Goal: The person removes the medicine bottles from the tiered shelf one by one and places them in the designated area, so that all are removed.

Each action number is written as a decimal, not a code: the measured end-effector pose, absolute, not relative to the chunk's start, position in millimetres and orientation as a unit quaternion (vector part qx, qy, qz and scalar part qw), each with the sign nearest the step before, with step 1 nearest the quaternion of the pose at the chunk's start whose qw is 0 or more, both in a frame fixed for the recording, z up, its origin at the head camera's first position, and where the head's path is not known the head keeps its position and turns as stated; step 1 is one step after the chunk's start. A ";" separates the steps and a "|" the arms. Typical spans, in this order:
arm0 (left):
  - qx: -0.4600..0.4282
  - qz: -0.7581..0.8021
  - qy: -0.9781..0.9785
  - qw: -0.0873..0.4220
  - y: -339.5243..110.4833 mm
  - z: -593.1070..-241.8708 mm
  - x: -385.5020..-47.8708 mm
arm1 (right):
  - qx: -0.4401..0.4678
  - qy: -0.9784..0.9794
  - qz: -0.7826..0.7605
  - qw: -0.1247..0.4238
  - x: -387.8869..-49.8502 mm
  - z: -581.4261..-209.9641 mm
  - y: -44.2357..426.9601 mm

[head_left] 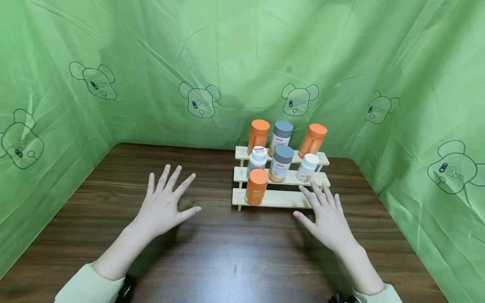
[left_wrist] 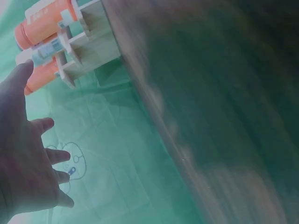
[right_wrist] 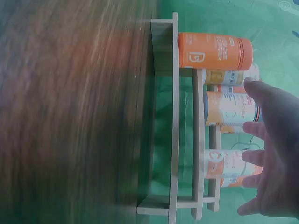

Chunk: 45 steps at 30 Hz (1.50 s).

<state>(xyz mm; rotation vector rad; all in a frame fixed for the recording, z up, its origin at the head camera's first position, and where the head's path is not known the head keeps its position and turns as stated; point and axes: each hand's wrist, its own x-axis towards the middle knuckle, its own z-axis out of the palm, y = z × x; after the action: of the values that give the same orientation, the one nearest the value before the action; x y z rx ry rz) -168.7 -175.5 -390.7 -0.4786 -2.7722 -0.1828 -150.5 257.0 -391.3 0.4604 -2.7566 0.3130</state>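
Note:
A three-tier wooden rack (head_left: 288, 198) stands toward the back right of the table, holding several bottles. On its lowest tier, at the left end, is an orange bottle (head_left: 257, 187). The middle tier carries a white-capped bottle (head_left: 257, 160), a grey-capped bottle (head_left: 281, 164) and a small white bottle (head_left: 307, 167). Two orange bottles (head_left: 259, 135) and another grey-capped one (head_left: 281, 136) line the top tier. My left hand (head_left: 161, 206), fingers spread, is held left of the rack, touching nothing. My right hand (head_left: 329, 219) has its fingers spread before the rack's right end, holding nothing.
Dark wood-grain table (head_left: 212, 252) spreads beneath both hands. Green cloth (head_left: 242, 54) printed with bear-head outlines hangs behind the table and along both sides. The rack's back sits close to the rear cloth.

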 end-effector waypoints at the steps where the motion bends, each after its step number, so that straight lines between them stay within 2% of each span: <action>1: -0.170 -0.066 -0.969 0.164 -174.5 -389.1 -169.4 | 0.161 -0.967 0.110 0.165 -151.0 -391.0 258.1; 11: -0.197 -0.082 -0.955 0.208 -162.8 -374.9 -177.3 | 0.151 -0.964 0.126 0.179 -158.4 -391.0 273.6; 20: -0.225 -0.104 -0.943 0.221 -145.4 -366.7 -189.3 | 0.160 -0.953 0.166 0.196 -165.4 -396.2 295.1; 28: -0.265 -0.164 -0.917 0.248 -126.9 -362.9 -204.1 | 0.167 -0.944 0.236 0.162 -174.4 -404.9 319.5; 45: -0.313 -0.255 -0.891 0.208 -89.0 -345.5 -245.8 | 0.174 -0.938 0.264 0.143 -194.7 -427.1 362.2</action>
<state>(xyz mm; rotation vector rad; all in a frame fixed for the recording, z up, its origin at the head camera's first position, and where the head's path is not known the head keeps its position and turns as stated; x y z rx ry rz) -245.8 -89.0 -345.5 -0.8711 -2.4787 -0.7099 -194.7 362.2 -427.1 0.5004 -2.7045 0.7620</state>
